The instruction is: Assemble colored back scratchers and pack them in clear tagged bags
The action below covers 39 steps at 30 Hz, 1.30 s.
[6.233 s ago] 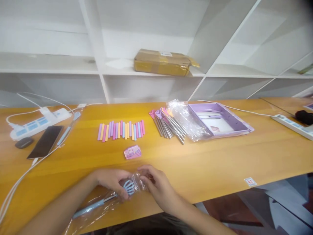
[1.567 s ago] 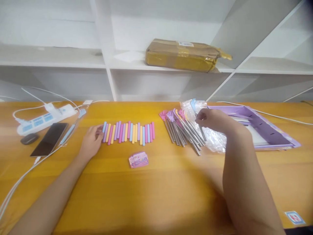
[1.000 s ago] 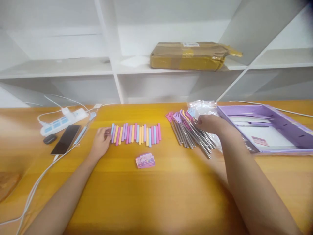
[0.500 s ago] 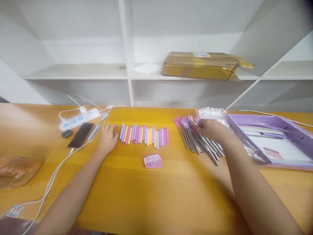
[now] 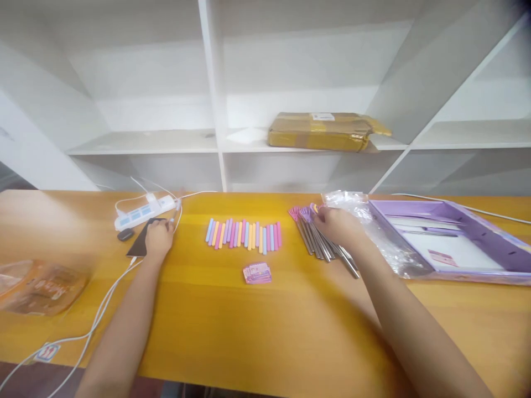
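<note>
My left hand (image 5: pixel 160 237) is over the black phone (image 5: pixel 140 240), its fingers closed around the handle of a light blue back scratcher (image 5: pixel 178 205); the hand hides most of it. My right hand (image 5: pixel 341 225) has its fingers closed at the claw ends of a pile of back scratchers (image 5: pixel 317 237) with metal rods and pink, purple and yellow heads. Its fingertips are partly hidden. Between my hands, a row of pastel sticks (image 5: pixel 244 236) in blue, yellow, pink and purple lies side by side. Nearer me sits a small stack of pink printed cards (image 5: pixel 257 273).
A white power strip (image 5: pixel 145 213) with cables and a black earbud case (image 5: pixel 125 235) are at the left. An orange plastic bag (image 5: pixel 45 287) lies nearer. Clear plastic bags (image 5: pixel 385 237) and a purple box (image 5: pixel 477 213) are at the right. A taped carton (image 5: pixel 319 131) rests on the shelf.
My left hand has moved left from beside the stick row onto the light blue back scratcher and over the phone. My right hand stays at the pile. The view has shifted slightly.
</note>
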Tool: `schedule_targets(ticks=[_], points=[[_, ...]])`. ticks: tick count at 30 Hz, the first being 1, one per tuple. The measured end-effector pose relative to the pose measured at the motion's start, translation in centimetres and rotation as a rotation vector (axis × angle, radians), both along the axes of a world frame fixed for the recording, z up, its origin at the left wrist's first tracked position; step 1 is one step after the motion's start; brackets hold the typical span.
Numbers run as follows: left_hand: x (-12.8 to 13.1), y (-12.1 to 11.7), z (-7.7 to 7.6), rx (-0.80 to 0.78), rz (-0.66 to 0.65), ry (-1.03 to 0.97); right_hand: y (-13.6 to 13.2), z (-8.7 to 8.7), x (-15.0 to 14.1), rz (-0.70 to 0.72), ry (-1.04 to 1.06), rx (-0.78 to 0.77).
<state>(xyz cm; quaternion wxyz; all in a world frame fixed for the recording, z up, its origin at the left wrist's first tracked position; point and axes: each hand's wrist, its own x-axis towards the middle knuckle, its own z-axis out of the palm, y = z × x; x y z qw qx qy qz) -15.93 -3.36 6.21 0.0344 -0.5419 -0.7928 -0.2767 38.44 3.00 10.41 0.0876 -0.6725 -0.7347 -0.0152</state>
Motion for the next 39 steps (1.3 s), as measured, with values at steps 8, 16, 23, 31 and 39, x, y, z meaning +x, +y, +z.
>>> schedule_targets(ticks=[8,16,23,31,39], points=[[9.7,-3.2,3.5,-0.121,-0.462,-0.293,-7.4,-4.0,-3.1,0.215,0.833,0.045],[22.5,-11.3,-0.8,-0.911,-1.275,-1.143,-11.9,-7.6,-6.1,0.219,1.606,-0.516],[23.6,-12.0,-3.6,-0.853,-0.921,-1.768,-14.0,-8.3,-7.9,0.313,1.556,-0.670],[22.8,-12.2,-3.4,-1.012,-0.967,-1.488,-13.6,-9.9,-6.5,0.448,1.136,-0.158],[23.1,-13.0,-3.4,-1.180,-1.028,-1.485,-14.4,-9.3,-6.3,0.598,0.919,-0.081]])
